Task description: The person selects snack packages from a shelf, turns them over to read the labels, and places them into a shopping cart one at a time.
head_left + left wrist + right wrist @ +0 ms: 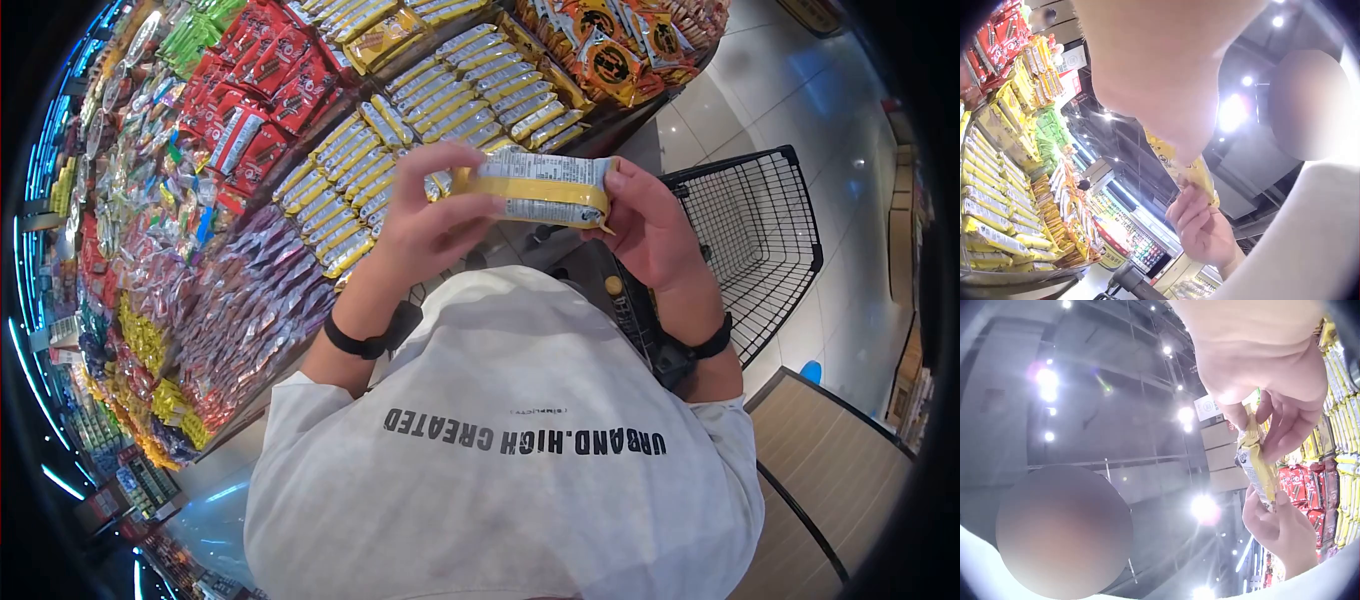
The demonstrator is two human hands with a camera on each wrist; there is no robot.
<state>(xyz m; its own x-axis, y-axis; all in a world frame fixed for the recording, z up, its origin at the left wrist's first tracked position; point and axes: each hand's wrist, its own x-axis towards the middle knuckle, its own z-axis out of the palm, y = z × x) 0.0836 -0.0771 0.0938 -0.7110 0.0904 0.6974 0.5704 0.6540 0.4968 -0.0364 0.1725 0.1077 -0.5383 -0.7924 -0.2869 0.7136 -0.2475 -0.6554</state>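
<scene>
Both hands hold up a yellow and white snack packet [545,190] in front of the chest, its side with small print facing up. My left hand [422,215] grips the left end between thumb and fingers. At the other end, my right hand [652,222] pinches the packet, thumb on top near the corner. From the left wrist, the right hand [1204,228] shows curled fingers at the packet's lower end. The right wrist view has the left hand [1279,525] below, thumb and fingers on the packet [1260,472].
Rows of similar yellow packets [450,95] fill the display ahead. Red packets [265,85] and purple-wrapped goods [245,290] lie to the left, orange bags [610,65] at the far right. A black wire shopping cart [755,230] stands beside the right arm.
</scene>
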